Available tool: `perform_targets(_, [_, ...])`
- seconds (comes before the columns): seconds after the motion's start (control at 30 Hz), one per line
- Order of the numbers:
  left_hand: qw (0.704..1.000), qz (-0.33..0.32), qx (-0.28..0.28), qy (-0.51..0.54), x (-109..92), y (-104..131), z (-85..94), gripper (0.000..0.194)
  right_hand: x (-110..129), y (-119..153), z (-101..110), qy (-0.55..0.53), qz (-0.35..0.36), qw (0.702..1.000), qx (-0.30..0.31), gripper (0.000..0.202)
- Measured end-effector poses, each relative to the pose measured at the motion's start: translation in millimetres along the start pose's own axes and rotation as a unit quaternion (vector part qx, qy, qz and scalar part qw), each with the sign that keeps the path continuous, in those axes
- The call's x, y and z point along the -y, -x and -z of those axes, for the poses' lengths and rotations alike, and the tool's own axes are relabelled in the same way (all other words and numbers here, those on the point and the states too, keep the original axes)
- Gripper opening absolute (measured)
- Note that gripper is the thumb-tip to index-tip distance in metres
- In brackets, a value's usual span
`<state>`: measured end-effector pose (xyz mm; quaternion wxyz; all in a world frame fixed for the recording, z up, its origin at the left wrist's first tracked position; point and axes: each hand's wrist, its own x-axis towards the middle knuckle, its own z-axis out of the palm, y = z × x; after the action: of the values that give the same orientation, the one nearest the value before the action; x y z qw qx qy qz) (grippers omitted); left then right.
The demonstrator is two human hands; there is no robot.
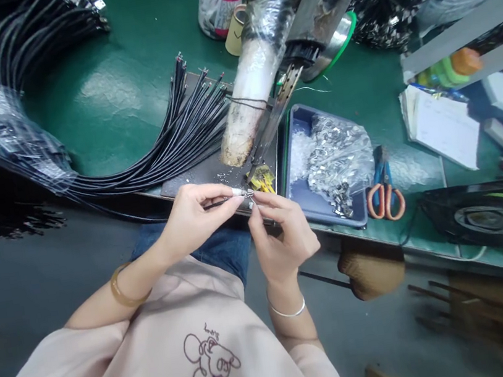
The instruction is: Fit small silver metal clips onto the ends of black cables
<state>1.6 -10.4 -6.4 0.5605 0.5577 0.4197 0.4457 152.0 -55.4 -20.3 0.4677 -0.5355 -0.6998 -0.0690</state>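
Observation:
My left hand (196, 215) pinches the end of a black cable (134, 217) at the table's front edge, with something white at its fingertips. Close against it, my right hand (282, 225) is closed, thumb and forefinger meeting on a tiny metal piece (249, 195) at the cable's end. The rest of the cable bundle (137, 173) curves away to the left, its bare ends fanned over a dark board (184, 176). Just above my fingertips are a thin metal tip and a yellow piece (263, 179).
Right of my hands, a blue tray (325, 212) holds small metal parts in plastic. Orange-handled scissors (386, 197) lie beside it. A wrapped white tube (249, 89) and metal tool (285, 93) hang over the board. A notepad (443, 124) lies further right.

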Motion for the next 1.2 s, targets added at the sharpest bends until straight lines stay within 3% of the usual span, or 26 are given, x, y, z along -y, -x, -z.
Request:
perform_targets(0.17, [0.995, -0.038, -0.033, -0.087, -4.5, -4.6, -3.5, 0.013, -0.5, -4.8, -3.5, 0.02, 0.023, 1.0, -0.008, 0.021])
perform_targets(0.43, [0.99, -0.049, -0.041, -0.124, -7.7, -10.4, -4.9, 0.014, -3.6, -11.2, -5.5, -0.017, -0.022, 1.0, 0.011, 0.014])
perform_targets(0.73, [0.99, -0.043, -0.043, -0.128, -10.1, -11.2, -2.1, 0.012, -1.7, -15.7, -4.6, -0.03, -0.01, 0.999, 0.01, 0.018])
perform_targets(1.07, [0.993, -0.021, 0.042, -0.104, -8.9, -9.0, 1.3, 0.015, -1.6, -7.6, 2.8, -0.059, 0.004, 0.998, 0.013, 0.02])
perform_targets(1.13, [0.99, -0.028, 0.092, -0.099, -9.4, -7.4, 3.6, 0.017, -2.9, -5.0, 3.4, -0.094, -0.015, 0.995, -0.001, 0.02])
perform_targets(1.2, [0.975, -0.055, 0.182, -0.118, -8.9, -4.9, 7.8, 0.019, -4.8, -2.5, 3.6, -0.135, -0.04, 0.99, -0.028, 0.02])
